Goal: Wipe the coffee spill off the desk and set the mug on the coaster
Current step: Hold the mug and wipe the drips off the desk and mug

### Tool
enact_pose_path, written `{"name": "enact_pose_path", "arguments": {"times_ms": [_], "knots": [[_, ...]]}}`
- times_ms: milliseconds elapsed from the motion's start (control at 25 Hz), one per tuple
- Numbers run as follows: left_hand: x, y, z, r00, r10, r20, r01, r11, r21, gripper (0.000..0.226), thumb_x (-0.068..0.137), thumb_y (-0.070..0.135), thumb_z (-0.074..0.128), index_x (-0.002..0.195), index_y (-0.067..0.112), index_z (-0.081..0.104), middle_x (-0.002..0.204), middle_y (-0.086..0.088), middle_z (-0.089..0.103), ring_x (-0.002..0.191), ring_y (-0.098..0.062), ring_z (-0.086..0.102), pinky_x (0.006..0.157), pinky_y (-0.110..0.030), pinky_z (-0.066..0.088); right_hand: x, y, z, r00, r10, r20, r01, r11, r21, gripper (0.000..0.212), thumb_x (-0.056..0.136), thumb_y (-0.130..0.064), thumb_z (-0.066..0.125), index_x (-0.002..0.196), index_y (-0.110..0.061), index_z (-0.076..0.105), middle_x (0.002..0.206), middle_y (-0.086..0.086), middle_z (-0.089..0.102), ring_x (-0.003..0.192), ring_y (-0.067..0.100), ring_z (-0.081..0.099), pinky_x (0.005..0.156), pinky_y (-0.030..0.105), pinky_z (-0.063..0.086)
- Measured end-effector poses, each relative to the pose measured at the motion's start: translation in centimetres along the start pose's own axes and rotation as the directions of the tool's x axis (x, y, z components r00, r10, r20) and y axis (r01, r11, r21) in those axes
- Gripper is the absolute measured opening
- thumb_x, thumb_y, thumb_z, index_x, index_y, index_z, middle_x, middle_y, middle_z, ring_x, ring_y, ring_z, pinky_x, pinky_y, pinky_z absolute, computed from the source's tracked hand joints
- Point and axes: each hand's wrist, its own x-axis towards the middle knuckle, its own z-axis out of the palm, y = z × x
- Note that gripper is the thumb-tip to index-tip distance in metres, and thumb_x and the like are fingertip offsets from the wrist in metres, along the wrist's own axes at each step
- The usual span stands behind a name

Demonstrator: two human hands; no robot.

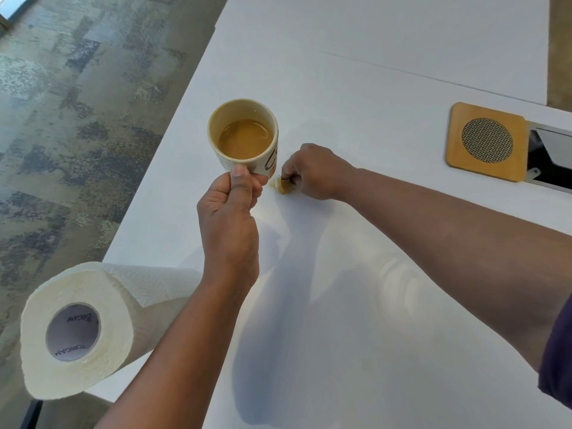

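Left hand (229, 209) grips the cream ceramic mug (244, 136) by its handle side, lifted just left of the stain. Right hand (312, 171) pinches a small coffee-soaked paper wad (283, 185) against the white table (371, 72). Advice: keep mug level, blot inward. Mug roughly half full of milky coffee. Square wooden coaster (486, 140) sits well right of mug.

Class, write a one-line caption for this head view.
Left hand lifts the mug; right hand dabs the desk.
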Motion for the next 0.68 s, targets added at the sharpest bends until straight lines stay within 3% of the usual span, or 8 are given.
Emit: {"name": "enact_pose_path", "arguments": {"times_ms": [160,240,320,440,520,680], "knots": [[-0.3,0.1,0.1,1.000,-0.008,0.000,0.008,1.000,0.007,0.038,0.108,0.031,0.048,0.078,0.023,0.070,0.084,0.003,0.070,0.087,-0.010,0.057,0.088,-0.025,0.046,-0.5,0.5,-0.4,0.997,-0.002,0.081,0.004,1.000,-0.023,0.030,0.091,-0.006,0.054,0.107,-0.020,0.075,0.107,0.003,0.071,0.107,0.024,0.056,0.086,0.039,0.051],[-0.4,0.1,0.1,1.000,-0.006,0.005,0.006,1.000,0.000,0.036,0.108,0.031,0.049,0.082,0.020,0.071,0.082,0.005,0.070,0.087,-0.011,0.057,0.088,-0.025,0.047,-1.1,1.6,-0.8,0.992,0.037,0.120,-0.045,0.997,0.057,0.024,0.089,-0.009,0.062,0.102,-0.021,0.077,0.104,-0.002,0.073,0.099,0.018,0.061,0.085,0.033,0.051],[-0.4,0.1,0.0,1.000,-0.004,0.006,0.004,1.000,-0.005,0.037,0.108,0.031,0.049,0.081,0.021,0.072,0.083,0.004,0.070,0.088,-0.011,0.057,0.089,-0.026,0.047,-2.2,3.0,-1.1,0.985,0.151,0.088,-0.171,0.927,0.333,0.015,0.086,-0.012,0.070,0.095,-0.021,0.078,0.094,-0.007,0.073,0.085,0.008,0.061,0.078,0.024,0.047],[-0.3,0.1,0.0,1.000,0.000,-0.008,0.000,1.000,-0.004,0.040,0.108,0.031,0.049,0.075,0.025,0.071,0.087,0.000,0.070,0.090,-0.013,0.058,0.089,-0.026,0.047,-3.4,4.8,-0.6,0.909,0.414,-0.043,-0.277,0.678,0.681,0.006,0.085,-0.018,0.076,0.091,-0.017,0.077,0.086,-0.001,0.070,0.080,0.009,0.058,0.076,0.026,0.045],[-0.3,0.1,0.0,1.000,0.002,-0.003,-0.002,1.000,-0.006,0.041,0.108,0.031,0.049,0.073,0.025,0.070,0.086,0.000,0.069,0.089,-0.012,0.057,0.089,-0.025,0.048,-3.3,5.4,0.0,0.834,0.544,-0.091,-0.330,0.624,0.708,0.009,0.085,-0.022,0.076,0.091,-0.015,0.076,0.082,-0.003,0.065,0.078,0.012,0.056,0.072,0.027,0.044],[-0.2,-0.1,0.1,1.000,0.011,0.008,-0.011,1.000,-0.004,0.041,0.108,0.031,0.049,0.072,0.026,0.069,0.085,0.001,0.069,0.085,-0.009,0.056,0.088,-0.024,0.048,-2.4,4.9,0.4,0.791,0.591,-0.157,-0.422,0.714,0.559,0.009,0.084,-0.017,0.068,0.088,-0.020,0.076,0.082,-0.006,0.067,0.082,0.019,0.061,0.067,0.028,0.046]]}}
